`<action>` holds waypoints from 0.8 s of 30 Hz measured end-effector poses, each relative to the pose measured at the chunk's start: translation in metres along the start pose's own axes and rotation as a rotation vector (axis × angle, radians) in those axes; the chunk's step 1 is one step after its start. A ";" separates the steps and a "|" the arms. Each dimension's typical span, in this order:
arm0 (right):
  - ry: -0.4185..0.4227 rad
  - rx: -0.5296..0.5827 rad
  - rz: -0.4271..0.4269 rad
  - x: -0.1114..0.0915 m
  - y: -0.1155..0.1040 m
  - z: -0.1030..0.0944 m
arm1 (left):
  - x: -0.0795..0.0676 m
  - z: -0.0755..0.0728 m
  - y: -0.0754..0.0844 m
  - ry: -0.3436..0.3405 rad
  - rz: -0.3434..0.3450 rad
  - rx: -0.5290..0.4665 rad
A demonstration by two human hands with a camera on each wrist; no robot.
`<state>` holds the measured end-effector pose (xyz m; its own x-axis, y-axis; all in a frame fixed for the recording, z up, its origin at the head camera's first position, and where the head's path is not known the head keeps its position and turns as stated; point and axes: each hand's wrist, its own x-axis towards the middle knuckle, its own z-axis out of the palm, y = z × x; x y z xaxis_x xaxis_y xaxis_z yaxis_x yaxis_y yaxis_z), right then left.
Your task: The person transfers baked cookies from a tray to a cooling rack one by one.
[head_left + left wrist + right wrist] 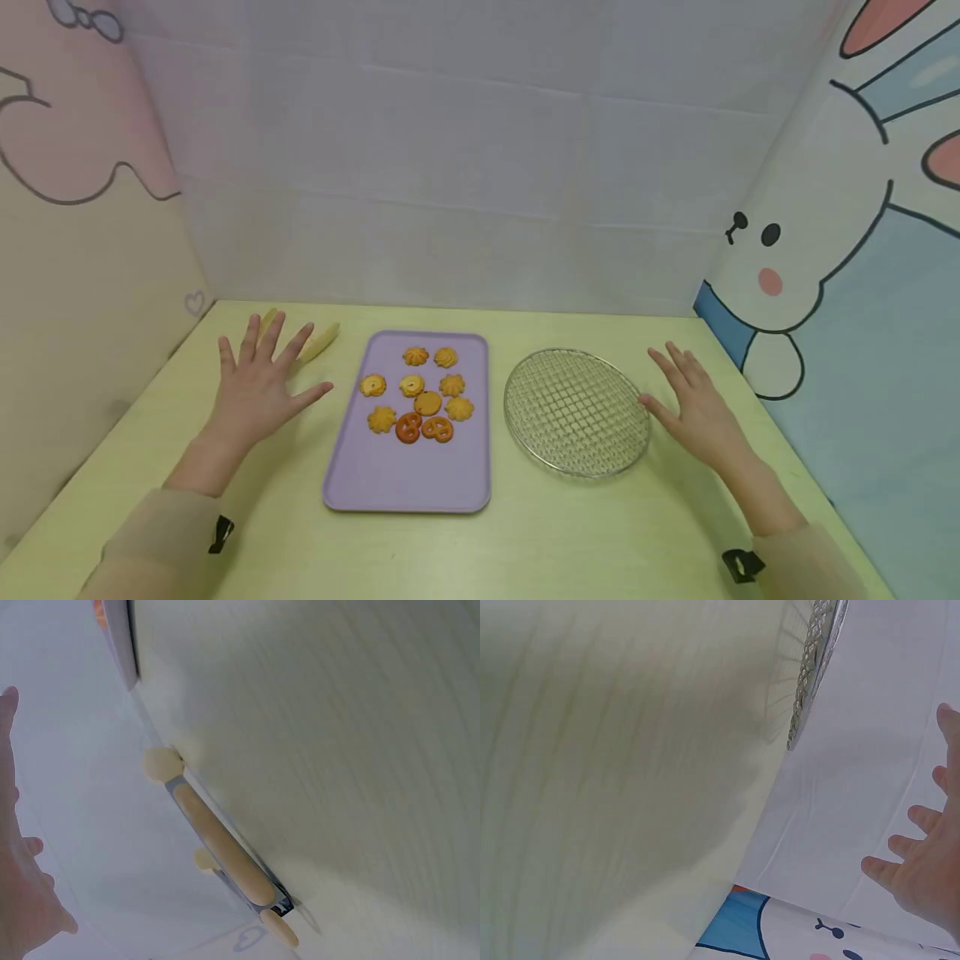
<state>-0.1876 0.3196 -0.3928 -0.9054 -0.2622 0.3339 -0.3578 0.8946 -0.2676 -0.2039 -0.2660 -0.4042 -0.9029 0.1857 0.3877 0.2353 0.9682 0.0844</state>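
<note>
My left hand [255,387] hovers over the table's left side with fingers spread, holding nothing. Partly hidden behind it is a pair of metal tongs [225,844] with beige handles and tips; one beige end of the tongs [321,342] shows past my fingers. To the right of that hand lies a purple tray [408,479] bearing several cookies, among them two pretzels [437,429] and a plain round cookie [427,403]. A round wire rack [576,412] sits right of the tray. Beside its right edge, my right hand [697,408] is held above the table, fingers extended and nothing in them.
The pale yellow wood-grain table [570,542] meets a whitish cloth backdrop [465,167] at its far edge. A cartoon rabbit panel [840,292] stands along the right side, and a pink and cream panel [82,250] along the left.
</note>
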 end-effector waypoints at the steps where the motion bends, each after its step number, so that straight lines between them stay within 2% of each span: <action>1: -0.002 0.023 0.003 0.001 0.002 0.001 | 0.001 0.001 -0.002 0.002 0.003 0.001; 5: -0.012 0.109 0.015 0.005 0.011 0.006 | 0.003 0.006 -0.012 0.006 0.007 0.023; 14: -0.084 0.254 0.078 0.014 0.027 0.017 | 0.006 0.017 -0.037 -0.076 -0.011 0.026; 20: -0.169 0.321 0.158 0.019 0.034 0.021 | 0.008 0.025 -0.054 -0.127 -0.040 -0.011; 24: -0.266 0.444 0.241 0.023 0.036 0.024 | 0.009 0.028 -0.060 -0.162 -0.076 -0.028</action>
<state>-0.2267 0.3373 -0.4163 -0.9792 -0.2026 -0.0070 -0.1437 0.7180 -0.6811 -0.2360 -0.3173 -0.4318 -0.9640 0.1388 0.2267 0.1719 0.9760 0.1338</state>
